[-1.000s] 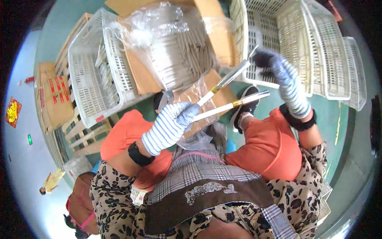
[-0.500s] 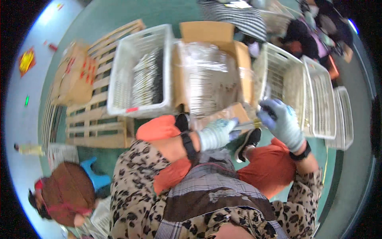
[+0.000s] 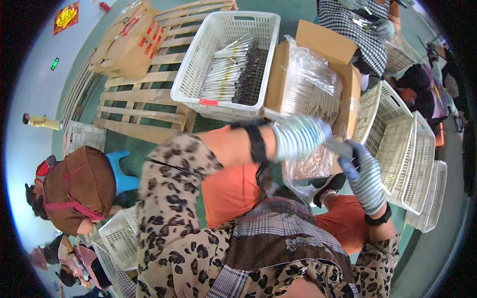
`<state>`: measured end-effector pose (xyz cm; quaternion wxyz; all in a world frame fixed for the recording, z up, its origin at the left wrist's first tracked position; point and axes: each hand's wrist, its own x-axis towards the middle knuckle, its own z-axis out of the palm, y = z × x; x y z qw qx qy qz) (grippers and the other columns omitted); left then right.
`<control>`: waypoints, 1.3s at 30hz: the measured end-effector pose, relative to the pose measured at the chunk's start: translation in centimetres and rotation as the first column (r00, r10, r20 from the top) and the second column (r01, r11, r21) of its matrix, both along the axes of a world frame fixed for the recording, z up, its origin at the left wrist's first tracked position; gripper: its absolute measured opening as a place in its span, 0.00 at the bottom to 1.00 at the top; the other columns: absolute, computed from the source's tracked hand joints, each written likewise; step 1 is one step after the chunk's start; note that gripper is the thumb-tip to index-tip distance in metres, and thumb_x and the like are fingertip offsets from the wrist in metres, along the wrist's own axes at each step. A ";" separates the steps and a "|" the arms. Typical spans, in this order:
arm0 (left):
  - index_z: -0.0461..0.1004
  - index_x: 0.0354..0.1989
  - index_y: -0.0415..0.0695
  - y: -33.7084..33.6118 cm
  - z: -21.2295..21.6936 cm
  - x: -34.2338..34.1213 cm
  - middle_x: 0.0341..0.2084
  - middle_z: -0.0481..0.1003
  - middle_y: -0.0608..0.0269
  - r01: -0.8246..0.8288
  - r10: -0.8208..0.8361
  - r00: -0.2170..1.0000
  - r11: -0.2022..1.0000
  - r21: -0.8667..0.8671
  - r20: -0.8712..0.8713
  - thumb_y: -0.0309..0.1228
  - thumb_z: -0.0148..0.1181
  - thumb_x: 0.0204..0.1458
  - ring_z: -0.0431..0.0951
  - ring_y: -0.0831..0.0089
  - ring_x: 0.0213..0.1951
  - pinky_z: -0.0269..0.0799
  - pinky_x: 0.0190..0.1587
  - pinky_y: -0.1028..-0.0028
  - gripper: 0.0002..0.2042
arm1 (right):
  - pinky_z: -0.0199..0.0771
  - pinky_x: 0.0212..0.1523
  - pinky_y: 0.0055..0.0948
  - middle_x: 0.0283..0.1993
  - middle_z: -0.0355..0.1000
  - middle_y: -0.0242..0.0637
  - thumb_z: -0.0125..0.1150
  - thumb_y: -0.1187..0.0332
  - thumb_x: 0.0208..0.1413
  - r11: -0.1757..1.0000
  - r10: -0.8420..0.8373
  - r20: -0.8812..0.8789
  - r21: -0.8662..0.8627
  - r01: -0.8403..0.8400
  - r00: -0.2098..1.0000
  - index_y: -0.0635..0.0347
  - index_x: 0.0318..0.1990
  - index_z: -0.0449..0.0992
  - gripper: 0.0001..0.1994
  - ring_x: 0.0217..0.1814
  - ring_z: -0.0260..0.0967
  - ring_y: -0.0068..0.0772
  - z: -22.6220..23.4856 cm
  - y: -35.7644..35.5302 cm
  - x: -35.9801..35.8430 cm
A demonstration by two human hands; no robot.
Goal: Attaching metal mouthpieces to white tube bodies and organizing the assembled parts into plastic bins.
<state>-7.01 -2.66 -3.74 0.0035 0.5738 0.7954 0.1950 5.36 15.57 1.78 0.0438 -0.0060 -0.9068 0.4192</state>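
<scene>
My left hand (image 3: pixel 300 140), in a blue-and-white striped glove, is smeared by motion in front of the open cardboard box. Its fingers are closed round a slim silvery rod (image 3: pixel 339 147), which shows as a grey blur between my hands. On the right, my right hand (image 3: pixel 366 181), gloved alike, has its fingers bent round the rod's other end. Many pale slim rods (image 3: pixel 299 94) lie in clear plastic inside the cardboard box (image 3: pixel 354 84). To its left, a white crate (image 3: pixel 180 82) holds a stack of silvery rods with black ends (image 3: pixel 226 74).
Nested white crates (image 3: pixel 392 191) stand on the right. A wooden pallet (image 3: pixel 141 116) carries a taped carton (image 3: pixel 130 47) at the left. A person in brown (image 3: pixel 79 188) sits by a blue stool (image 3: pixel 121 171); another, in a checked garment (image 3: pixel 348 25), works beyond the box.
The view has swung, shifting the crates and box rightward in the picture. My left hand has moved up and right, over the box's near side; my right hand sits slightly lower.
</scene>
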 end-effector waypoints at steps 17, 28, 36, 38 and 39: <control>0.66 0.41 0.37 -21.9 -17.7 -24.7 0.40 0.71 0.46 -0.298 0.437 0.899 0.631 -0.716 0.011 0.35 0.41 0.59 0.68 0.50 0.38 0.65 0.44 0.62 0.13 | 0.70 0.36 0.31 0.29 0.73 0.45 0.57 0.71 0.49 0.983 0.184 0.539 -0.079 -0.168 0.822 0.65 0.43 0.72 0.13 0.32 0.72 0.40 -4.3 3.3 -4.1; 0.56 0.56 0.37 -24.8 -21.1 -24.7 0.55 0.60 0.39 -0.370 0.503 0.855 0.419 -0.829 -0.127 0.38 0.55 0.50 0.62 0.51 0.56 0.58 0.58 0.65 0.28 | 0.70 0.36 0.32 0.31 0.72 0.48 0.56 0.73 0.49 0.993 0.107 0.608 -0.110 -0.050 0.787 0.65 0.41 0.73 0.11 0.34 0.72 0.42 -3.6 3.3 -5.1; 0.65 0.46 0.35 -23.6 -22.2 -25.2 0.40 0.72 0.41 -0.307 0.492 0.870 0.565 -0.766 0.015 0.38 0.57 0.49 0.71 0.50 0.46 0.67 0.48 0.61 0.21 | 0.70 0.37 0.31 0.33 0.72 0.49 0.55 0.74 0.49 0.993 0.109 0.629 -0.109 -0.051 0.770 0.65 0.42 0.73 0.12 0.34 0.72 0.42 -3.1 3.5 -4.9; 0.65 0.46 0.35 -22.9 -22.5 -25.1 0.40 0.72 0.42 -0.377 0.574 0.819 0.548 -0.747 0.008 0.37 0.57 0.49 0.71 0.50 0.46 0.67 0.48 0.61 0.20 | 0.70 0.38 0.30 0.33 0.72 0.49 0.55 0.74 0.50 0.993 0.104 0.653 -0.112 -0.040 0.750 0.65 0.42 0.73 0.12 0.34 0.72 0.41 -3.2 3.7 -4.9; 0.65 0.45 0.35 -22.5 -22.4 -25.1 0.40 0.73 0.42 -0.441 0.653 0.757 0.520 -0.731 0.008 0.36 0.57 0.49 0.72 0.50 0.45 0.67 0.47 0.61 0.20 | 0.70 0.38 0.30 0.34 0.72 0.49 0.55 0.74 0.50 0.992 0.089 0.659 -0.124 -0.009 0.747 0.65 0.42 0.73 0.12 0.35 0.72 0.41 -3.2 3.6 -5.0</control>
